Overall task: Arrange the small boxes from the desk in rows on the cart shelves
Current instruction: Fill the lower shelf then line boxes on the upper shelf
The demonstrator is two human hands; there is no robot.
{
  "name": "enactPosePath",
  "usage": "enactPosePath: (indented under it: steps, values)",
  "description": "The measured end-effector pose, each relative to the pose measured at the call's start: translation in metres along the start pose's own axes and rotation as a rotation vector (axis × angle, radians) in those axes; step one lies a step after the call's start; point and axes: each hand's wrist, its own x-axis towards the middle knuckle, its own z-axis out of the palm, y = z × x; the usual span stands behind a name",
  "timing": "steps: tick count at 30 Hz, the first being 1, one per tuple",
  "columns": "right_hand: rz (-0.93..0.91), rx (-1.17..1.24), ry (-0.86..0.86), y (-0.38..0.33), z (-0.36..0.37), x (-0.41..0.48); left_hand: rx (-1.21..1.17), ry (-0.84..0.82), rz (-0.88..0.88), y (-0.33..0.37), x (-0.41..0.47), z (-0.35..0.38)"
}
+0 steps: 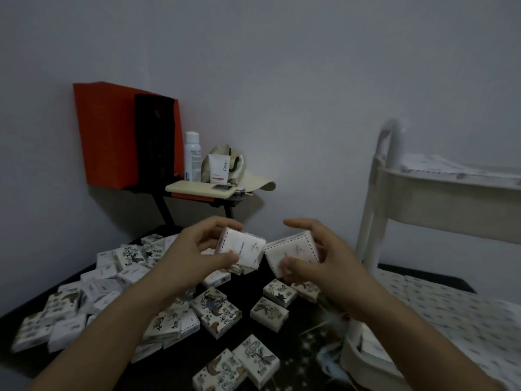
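While both hands are full, neither has reached the cart (439, 204) yet. The left hand (203, 246) is clamped on one box (245, 246), thumb underneath and fingers curled over its far edge. The right hand (313, 261) pinches a second box (293, 249) the same way. Both are held up over the middle of the bench (248, 292), tilted towards each other, with their near corners touching or close to it

Most of the loose boxes (112, 289) lie in a heap along the left side of the bench, and a few are scattered near the front edge. The cart stands off the right edge. Its lower shelf (451, 320) looks already packed in rows, and more boxes lie on the top shelf (428, 162), though that side is blurred

I'd say the danger lies in the carry to the right. Each grip holds by the edges only, so a knock between the two boxes could twist one loose and drop it onto the heap. The raised shelf rims could also catch a box that comes in low. Setting two down at once risks pushing the neat rows askew, because no hand is free to steady them
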Motion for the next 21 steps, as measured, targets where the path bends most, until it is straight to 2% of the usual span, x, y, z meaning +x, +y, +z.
enactPosePath:
  steps: [5,8,14,18,21]
  values:
    - [-0.186,-0.224,0.091,-0.045,-0.037,-0.035,-0.02,-0.042,0.06,0.052,-0.008,0.016]
    - [-0.283,-0.27,0.173,-0.07,-0.062,-0.055,-0.021,-0.079,0.098,0.081,-0.01,0.028]
    - [-0.465,-0.37,0.346,-0.113,-0.129,-0.074,0.081,-0.163,0.345,0.145,-0.008,0.057]
    - [-0.496,-0.485,0.501,-0.13,-0.182,-0.076,0.172,-0.168,0.48,0.184,0.004,0.081]
    - [-0.442,-0.642,0.608,-0.131,-0.222,-0.072,0.222,-0.141,0.545,0.207,0.015,0.099]
